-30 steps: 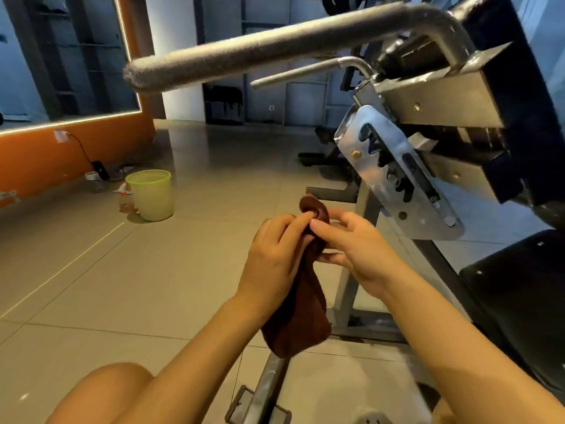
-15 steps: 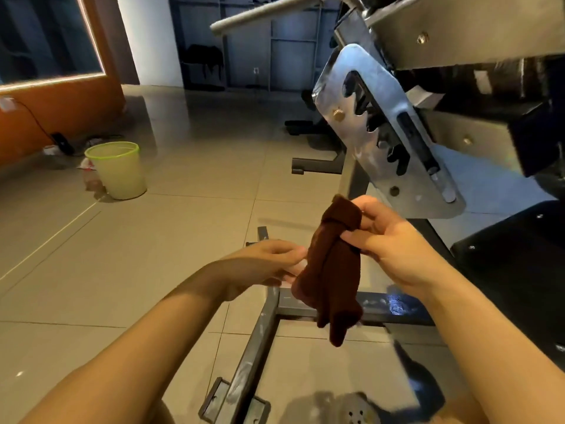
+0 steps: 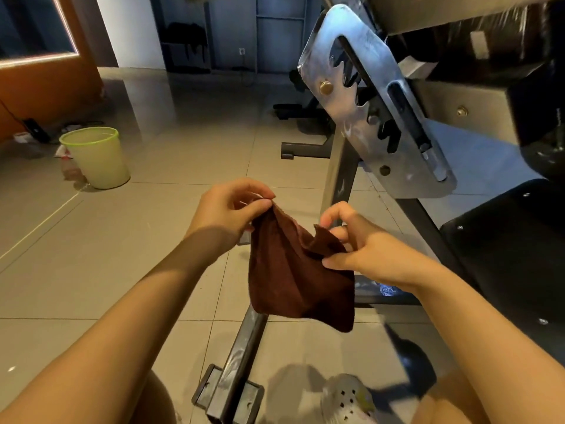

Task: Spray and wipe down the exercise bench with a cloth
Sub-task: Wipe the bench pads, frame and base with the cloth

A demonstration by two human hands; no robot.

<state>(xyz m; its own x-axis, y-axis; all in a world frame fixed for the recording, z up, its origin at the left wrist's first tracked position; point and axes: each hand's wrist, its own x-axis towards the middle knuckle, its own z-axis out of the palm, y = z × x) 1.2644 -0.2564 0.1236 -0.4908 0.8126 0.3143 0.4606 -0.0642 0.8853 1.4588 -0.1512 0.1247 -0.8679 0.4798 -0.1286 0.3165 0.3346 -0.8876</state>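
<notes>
Left hand [image 3: 227, 211] pinches the top corner of the brown cloth [image 3: 293, 270]; right hand [image 3: 363, 249] pinches the opposite edge at its 3 o'clock. Cloth hangs spread between them, mid-frame above the bench frame rail [image 3: 244, 356], probably being opened for a fresh wiping face. Bench pad [image 3: 504, 240] sits at 3 o'clock, notched adjuster plate [image 3: 376, 102] at 1 o'clock. No spray bottle seen; bin [image 3: 97, 157] at 10 o'clock.
</notes>
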